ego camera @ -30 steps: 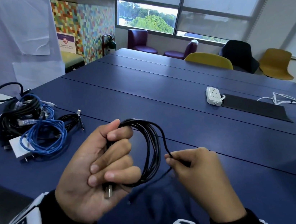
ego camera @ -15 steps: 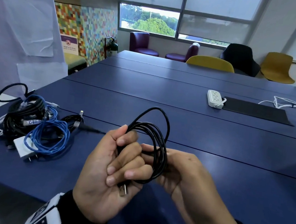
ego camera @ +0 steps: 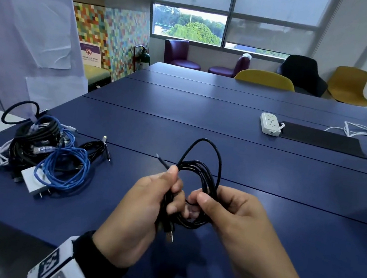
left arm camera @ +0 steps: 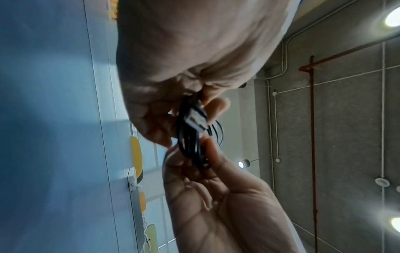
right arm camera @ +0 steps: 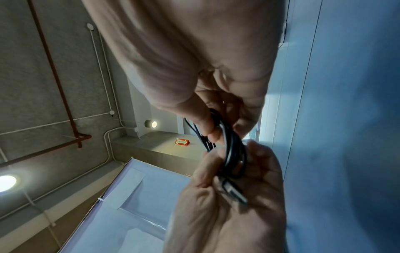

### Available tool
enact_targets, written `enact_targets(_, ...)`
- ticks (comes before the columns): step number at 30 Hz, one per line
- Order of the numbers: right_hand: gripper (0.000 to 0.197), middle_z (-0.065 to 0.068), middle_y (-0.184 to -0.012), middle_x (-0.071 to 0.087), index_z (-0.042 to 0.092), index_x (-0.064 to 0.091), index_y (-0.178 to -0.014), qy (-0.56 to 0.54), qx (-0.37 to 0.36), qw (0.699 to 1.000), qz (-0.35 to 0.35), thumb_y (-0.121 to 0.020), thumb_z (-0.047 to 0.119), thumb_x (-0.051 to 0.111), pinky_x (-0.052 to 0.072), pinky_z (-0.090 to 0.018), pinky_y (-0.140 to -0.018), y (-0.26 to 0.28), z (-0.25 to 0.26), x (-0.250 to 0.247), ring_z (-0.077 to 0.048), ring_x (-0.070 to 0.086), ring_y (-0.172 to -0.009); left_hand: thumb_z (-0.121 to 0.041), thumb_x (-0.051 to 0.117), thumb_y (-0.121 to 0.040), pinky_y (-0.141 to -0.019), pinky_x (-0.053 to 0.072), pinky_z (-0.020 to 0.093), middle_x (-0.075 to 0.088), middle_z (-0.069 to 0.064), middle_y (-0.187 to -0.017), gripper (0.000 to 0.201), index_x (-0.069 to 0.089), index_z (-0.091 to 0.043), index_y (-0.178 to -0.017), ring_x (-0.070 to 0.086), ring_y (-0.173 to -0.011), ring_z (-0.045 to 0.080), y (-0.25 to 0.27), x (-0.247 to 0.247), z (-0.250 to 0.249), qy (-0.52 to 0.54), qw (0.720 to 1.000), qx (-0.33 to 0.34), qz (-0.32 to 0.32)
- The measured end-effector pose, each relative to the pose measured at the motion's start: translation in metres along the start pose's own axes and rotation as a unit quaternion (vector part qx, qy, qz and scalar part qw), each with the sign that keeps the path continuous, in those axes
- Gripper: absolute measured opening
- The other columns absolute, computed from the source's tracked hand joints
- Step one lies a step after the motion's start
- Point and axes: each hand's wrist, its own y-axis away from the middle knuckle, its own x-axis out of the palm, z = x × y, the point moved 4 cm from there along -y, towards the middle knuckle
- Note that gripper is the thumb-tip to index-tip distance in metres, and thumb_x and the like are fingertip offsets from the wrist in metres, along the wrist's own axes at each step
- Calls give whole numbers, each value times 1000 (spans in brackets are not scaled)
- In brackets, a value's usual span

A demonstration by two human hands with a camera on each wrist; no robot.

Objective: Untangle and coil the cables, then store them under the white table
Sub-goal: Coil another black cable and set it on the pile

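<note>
From the head camera, you hold a black cable (ego camera: 197,182) above the blue table (ego camera: 266,173), wound into loops. Your left hand (ego camera: 145,206) wraps its fingers around one side, your right hand (ego camera: 233,215) pinches the other, and one loop stands loose on top. A tangled pile of cables (ego camera: 40,152) waits at the far left, so most of the job looks undone.

The left wrist camera shows the plug (left arm camera: 195,119) between your fingers.

The right wrist camera shows your thumb pressing the strands (right arm camera: 229,142). Nothing is stored yet.
</note>
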Motion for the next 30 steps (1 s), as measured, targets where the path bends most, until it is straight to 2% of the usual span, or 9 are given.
enact_targets(3, 16, -11, -71, 72, 3, 68, -84, -31, -17, 999, -25, -91, -6, 56, 55, -22, -64, 1, 0, -3, -17, 64, -61, -35, 41, -96, -70, 47, 37, 37, 4, -54, 35, 44, -9, -74, 48, -57, 23, -1, 2, 6, 11, 1000, -15, -4)
enact_targets(7, 29, -10, -70, 69, 7, 68, -93, -78, -33, 996, -41, -87, -18, 55, 54, -20, -56, 2, 2, -2, -18, 64, -56, -35, 43, -97, -63, 48, 33, 34, 2, -52, 34, 46, -6, -79, 46, -54, 22, -3, 3, 11, 12, 999, -9, -33)
enact_targets(12, 58, -12, -70, 64, 16, 51, -129, -128, -32, 991, -25, -85, -22, 51, 52, -26, -54, 2, 3, 3, -19, 58, -51, -37, 44, -98, -65, 45, 35, 37, 3, -53, 39, 53, 1, -102, 50, -52, 20, -1, 3, 19, -20, 998, -10, -65)
enact_targets(15, 69, -13, -69, 64, 21, 42, -137, -138, -41, 990, -9, -84, -23, 51, 52, -25, -54, 2, 5, 2, -22, 57, -50, -37, 44, -98, -62, 45, 35, 35, 4, -51, 42, 54, 3, -90, 50, -51, 23, -1, 4, 16, -34, 997, 13, -71)
enact_targets(18, 83, -8, -81, 71, 42, 33, -140, 5, -124, 992, -22, -86, -15, 59, 57, -26, -67, 5, 8, -2, -19, 69, -65, -35, 44, -98, -58, 48, 31, 32, 1, -48, 37, 51, -5, -76, 44, -49, 20, 1, 4, 10, -49, 993, 36, -99)
enact_targets(21, 78, 13, -115, 65, 47, 38, -140, 293, -293, 909, -49, -85, 1, 69, 52, -21, -85, 12, 13, -5, -9, 63, -105, -35, 44, -98, -65, 50, 36, 35, -2, -45, 38, 50, -8, -72, 45, -47, 17, 2, -1, 6, -74, 988, 54, -128)
enact_targets(24, 43, 6, -142, 43, 34, 63, -117, 471, -367, 799, -63, -80, 13, 69, 42, -17, -87, 17, 11, 0, -13, 45, -122, -37, 43, -98, -61, 47, 33, 37, -3, -45, 38, 51, -10, -72, 44, -47, 16, 3, -5, 4, -92, 985, 58, -136)
enact_targets(27, 15, -2, -137, 46, 27, 71, -95, 527, -368, 763, -61, -84, 23, 62, 49, -29, -81, 19, 11, 11, -23, 42, -116, -36, 43, -98, -52, 38, 32, 37, -3, -46, 38, 50, -10, -72, 41, -45, 14, 3, -5, 2, -102, 984, 60, -133)
enact_targets(30, 11, -4, -131, 50, 20, 68, -81, 531, -369, 761, -55, -85, 14, 59, 53, -38, -68, 16, 9, 12, -23, 45, -116, -35, 44, -99, -58, 35, 35, 34, -2, -47, 36, 51, -10, -74, 40, -43, 15, 3, -7, 1, -113, 982, 62, -139)
